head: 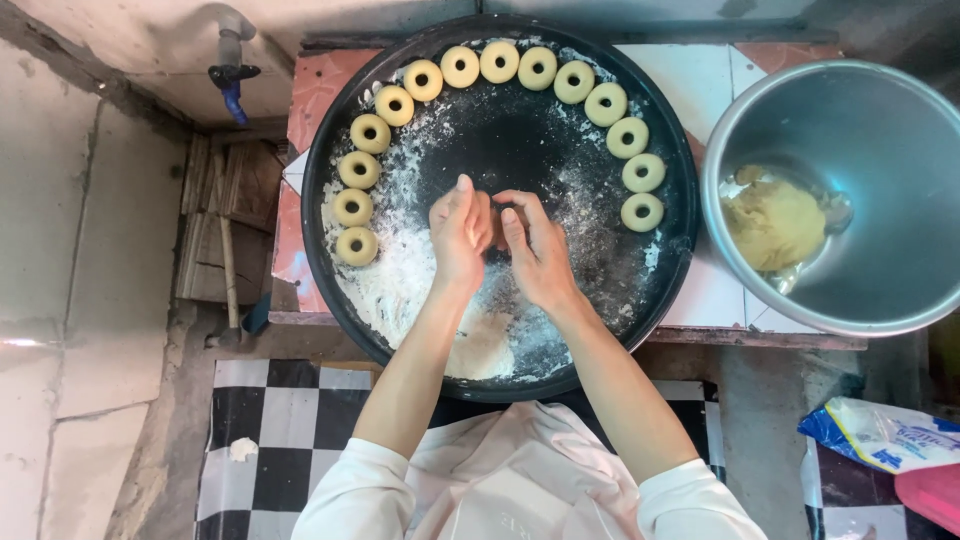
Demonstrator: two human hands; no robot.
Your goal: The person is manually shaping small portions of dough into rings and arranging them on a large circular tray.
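The left hand (458,232) and right hand (535,250) were held together over the floured black tray (330,270), fingers curled, perhaps pinching dough; dough rings (605,103) lined its rim, and a dough lump (775,224) lay in the metal bowl (880,140).

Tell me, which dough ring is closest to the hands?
The dough ring at the right end of the arc, lowest on that side of the round black tray. It sits nearest the right hand; the others lie farther off.

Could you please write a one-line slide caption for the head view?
Left hand and right hand meet over a floured black tray ringed with dough rings; dough lump in metal bowl.
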